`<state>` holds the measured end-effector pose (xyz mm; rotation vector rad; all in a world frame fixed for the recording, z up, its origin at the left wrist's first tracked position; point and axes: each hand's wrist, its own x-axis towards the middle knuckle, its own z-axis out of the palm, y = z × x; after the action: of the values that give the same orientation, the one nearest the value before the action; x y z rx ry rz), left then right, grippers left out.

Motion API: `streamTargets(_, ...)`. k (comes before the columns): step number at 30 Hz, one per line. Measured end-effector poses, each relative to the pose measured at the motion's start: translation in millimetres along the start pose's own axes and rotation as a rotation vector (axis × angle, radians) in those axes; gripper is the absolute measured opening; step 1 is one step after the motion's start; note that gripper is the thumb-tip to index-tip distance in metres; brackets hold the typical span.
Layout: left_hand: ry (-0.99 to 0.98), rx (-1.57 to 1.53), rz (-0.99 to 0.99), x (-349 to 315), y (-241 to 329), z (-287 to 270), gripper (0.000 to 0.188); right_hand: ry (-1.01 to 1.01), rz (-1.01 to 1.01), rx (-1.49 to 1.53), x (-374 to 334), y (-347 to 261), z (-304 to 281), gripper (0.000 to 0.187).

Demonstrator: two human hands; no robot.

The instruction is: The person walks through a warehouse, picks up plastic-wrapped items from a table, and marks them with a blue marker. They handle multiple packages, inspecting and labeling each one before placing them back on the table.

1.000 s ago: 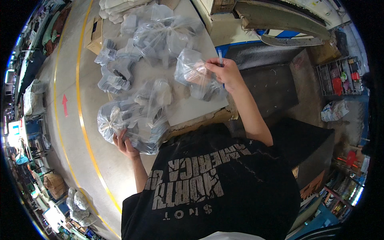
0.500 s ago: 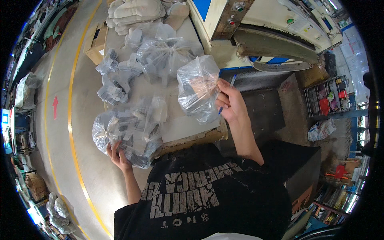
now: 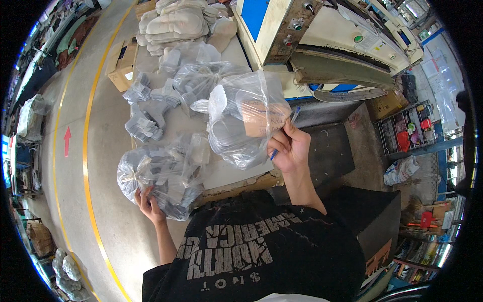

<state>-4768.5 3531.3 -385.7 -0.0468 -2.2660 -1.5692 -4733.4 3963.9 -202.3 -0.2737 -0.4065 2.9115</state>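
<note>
1. The left hand [image 3: 147, 202] has its fingers curled against the lower left side of a clear plastic bag full of grey pieces [image 3: 160, 176]; whether it grips or merely steadies cannot be told. That bag rests at the near left of the pale, flat-topped table [image 3: 221, 173].

2. The right hand [image 3: 291, 148], well apart from the left, is pinched on the right side of a clear plastic bag with grey, rounded contents [image 3: 231, 138], above the table. A slim blue pen [image 3: 273, 154] is tucked in its fingers.

3. A brown, handwritten card [image 3: 256, 121] shows through the film. To handle this well, I would keep the pinch on gathered plastic, turn the card squarely toward the eyes, hold the pen tip off the thin film, and let the left hand only steady its bag.

4. Counted here: two hands, two bags at them, one pen, one card.

5. Beyond: at least one more knotted clear bag [image 3: 198, 78]; loose grey shaped pieces [image 3: 143, 126] in about three clusters, too overlapped to count singly.

6. Farther: one heap of thick off-white pads [image 3: 176, 22], its layers uncountable, and one open brown cardboard box [image 3: 121, 70] beside the table's left edge.
</note>
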Motion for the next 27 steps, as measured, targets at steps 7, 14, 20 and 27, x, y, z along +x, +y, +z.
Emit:
streamTargets(7, 0.019, -0.026, 0.024, 0.5, -7.2, 0.7, 0.036, -0.065, 0.019, 0.022, -2.1, 7.9, 4.6, 0.011)
streamTargets(14, 0.02, 0.007, 0.008, -0.3, 3.2, -0.8, 0.036, -0.127, 0.032, 0.034, -2.8, 12.1, 0.0, 0.013)
streamTargets(20, -0.006, 0.018, 0.014, -0.5, 2.8, -1.5, 0.035, -0.117, 0.031, 0.045, -4.5, 14.1, 5.3, 0.014)
streamTargets(27, -0.008, 0.026, 0.025, -0.1, 2.8, -1.0, 0.033, -0.121, 0.033, 0.073, -3.1, 16.7, 1.2, 0.011)
